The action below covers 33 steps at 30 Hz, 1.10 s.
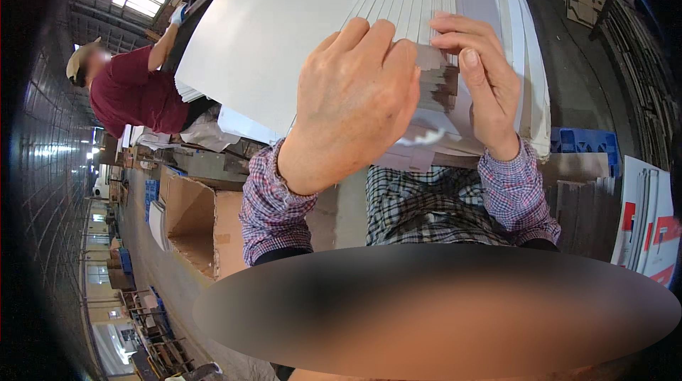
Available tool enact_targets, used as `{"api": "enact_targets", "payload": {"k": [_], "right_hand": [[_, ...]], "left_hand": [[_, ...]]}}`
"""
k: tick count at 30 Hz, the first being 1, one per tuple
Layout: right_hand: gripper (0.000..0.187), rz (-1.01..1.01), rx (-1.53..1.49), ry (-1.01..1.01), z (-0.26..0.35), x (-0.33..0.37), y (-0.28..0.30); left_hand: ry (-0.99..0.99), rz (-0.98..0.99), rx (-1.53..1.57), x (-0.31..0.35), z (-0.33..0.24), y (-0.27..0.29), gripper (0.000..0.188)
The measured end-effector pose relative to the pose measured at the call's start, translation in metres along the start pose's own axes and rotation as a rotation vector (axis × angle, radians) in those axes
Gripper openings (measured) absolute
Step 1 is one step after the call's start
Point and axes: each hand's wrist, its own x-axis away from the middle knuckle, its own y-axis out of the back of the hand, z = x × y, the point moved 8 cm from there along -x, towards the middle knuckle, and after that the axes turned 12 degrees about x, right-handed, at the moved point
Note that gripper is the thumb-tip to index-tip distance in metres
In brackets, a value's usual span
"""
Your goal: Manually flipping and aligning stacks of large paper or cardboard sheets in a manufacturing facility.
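Observation:
A large stack of white cardboard sheets lies in front of me, its upper sheets fanned so their edges show as thin lines. My left hand is over the fanned edges with its fingers curled in. Its fingertips are hidden, so what they grip cannot be made out. Just to the right, my right hand has its fingers half bent and the thumb apart from them, with the fingertips at the sheets' edges. Between the hands, stepped sheet edges show greyish and brown.
An open brown cardboard box stands low at the left. Beyond the stack at far left is a co-worker in a dark red shirt. At the right are a blue pallet, stacked boards and red-and-white printed sheets.

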Motion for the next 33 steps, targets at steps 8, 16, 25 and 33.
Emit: {"api": "enact_targets", "payload": {"k": [8,16,25,33], "right_hand": [[0.024,-0.014,0.123,0.022,0.006,0.006,0.002],[0.028,-0.019,0.310,0.246,0.016,0.010,-0.009],[0.024,-0.023,0.374,0.268,0.017,0.006,-0.013],[0.024,-0.037,-0.020,0.009,-0.001,0.003,0.006]], "left_hand": [[-0.037,0.031,-0.058,0.004,-0.003,-0.005,0.015],[-0.003,-0.119,-0.191,-0.009,-0.008,-0.013,0.013],[-0.017,-0.097,-0.120,0.003,0.000,-0.013,0.011],[0.006,-0.001,0.007,0.001,-0.006,-0.005,0.015]]}}
